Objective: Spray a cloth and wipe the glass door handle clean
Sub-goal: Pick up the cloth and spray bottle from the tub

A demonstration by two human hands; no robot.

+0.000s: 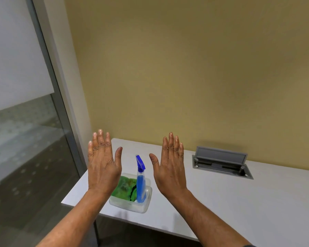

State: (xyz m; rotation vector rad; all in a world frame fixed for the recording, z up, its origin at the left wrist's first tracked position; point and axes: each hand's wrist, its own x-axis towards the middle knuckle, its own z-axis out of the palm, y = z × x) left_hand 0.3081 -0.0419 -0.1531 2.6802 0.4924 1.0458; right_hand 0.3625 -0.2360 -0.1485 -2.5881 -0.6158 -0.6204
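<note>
Both the left hand [103, 166] and the right hand [169, 166] hover flat, fingers spread, holding nothing. Between and below them, the blue spray bottle [141, 182] stands upright in a clear plastic tub [127, 205] beside the green cloth [126, 188], near the desk [221, 202] corner. Tugging the cloth could tip the tall bottle or drag the light tub off the edge. The door handle is out of view.

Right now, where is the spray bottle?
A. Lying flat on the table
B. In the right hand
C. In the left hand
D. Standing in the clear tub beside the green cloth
D: the spray bottle stands upright in the clear tub next to the green cloth, and both the left hand and the right hand are open and empty above the table.
</note>
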